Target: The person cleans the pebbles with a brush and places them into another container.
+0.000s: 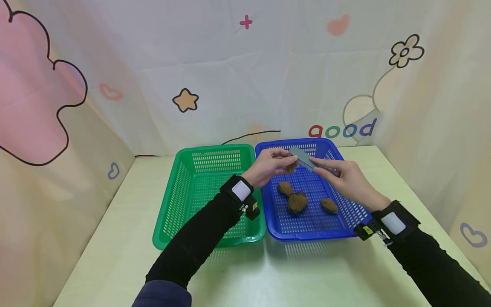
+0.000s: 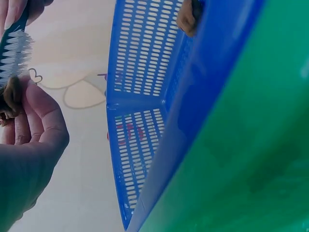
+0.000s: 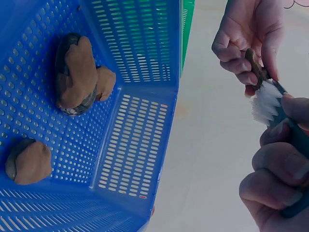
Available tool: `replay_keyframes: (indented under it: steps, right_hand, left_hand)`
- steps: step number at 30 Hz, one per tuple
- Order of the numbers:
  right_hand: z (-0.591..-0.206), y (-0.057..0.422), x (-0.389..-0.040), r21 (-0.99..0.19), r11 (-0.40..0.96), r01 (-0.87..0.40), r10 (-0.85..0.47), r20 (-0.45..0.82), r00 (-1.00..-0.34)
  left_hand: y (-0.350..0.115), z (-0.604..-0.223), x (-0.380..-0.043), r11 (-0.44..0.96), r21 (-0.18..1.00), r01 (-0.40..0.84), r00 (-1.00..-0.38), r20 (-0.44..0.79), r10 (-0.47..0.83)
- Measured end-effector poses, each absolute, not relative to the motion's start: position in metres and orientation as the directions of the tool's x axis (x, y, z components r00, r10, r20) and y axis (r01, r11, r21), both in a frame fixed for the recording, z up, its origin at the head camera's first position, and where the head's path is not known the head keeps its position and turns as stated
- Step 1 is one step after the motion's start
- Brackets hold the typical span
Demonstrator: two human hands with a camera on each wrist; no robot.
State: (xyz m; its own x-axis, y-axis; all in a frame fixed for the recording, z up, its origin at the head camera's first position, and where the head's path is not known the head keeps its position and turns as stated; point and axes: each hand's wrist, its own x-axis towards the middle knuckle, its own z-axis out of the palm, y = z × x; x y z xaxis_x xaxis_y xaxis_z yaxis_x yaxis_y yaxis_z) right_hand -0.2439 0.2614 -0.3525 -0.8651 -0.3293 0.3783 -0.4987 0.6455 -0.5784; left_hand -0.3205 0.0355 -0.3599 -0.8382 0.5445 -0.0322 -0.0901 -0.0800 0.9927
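Over the far part of the blue basket (image 1: 333, 149), the left hand (image 1: 270, 165) pinches a small muddy stone (image 3: 258, 70) between thumb and fingers. The right hand (image 1: 350, 181) grips a grey-green scrub brush (image 1: 302, 157) by its handle, its white bristles (image 3: 266, 102) turned down toward the stone. In the left wrist view the bristles (image 2: 17, 55) come right up to the stone's edge. Below the hands, several dark stones capped with brown mud lie in the blue basket: a larger one (image 1: 297, 203) beside a smaller one (image 1: 285, 188), and another (image 1: 329, 206) farther right.
A green basket (image 1: 163, 230) stands left of the blue one, their rims side by side; the left forearm crosses over it. Both baskets rest on a pale table (image 1: 126, 213). A printed curtain (image 1: 245, 85) rises behind the table and at both sides.
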Motion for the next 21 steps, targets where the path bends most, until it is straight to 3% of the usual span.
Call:
replay_keyframes:
  steps: [15,21]
  right_hand:
    - [-0.3532,0.2545,-0.2412,-0.546,0.691,-0.474,-0.311,0.367,-0.877]
    - [-0.354,0.2529,-0.2409,-0.51,0.708,-0.488,-0.312,0.395,-0.864]
  left_hand:
    - [0.0391,-0.362,-0.3172,-0.111,0.99,-0.083,-0.903,-0.028,0.428]
    - [0.0407,-0.3593,-0.316,-0.022,0.995,-0.096,-0.92,-0.08,0.385]
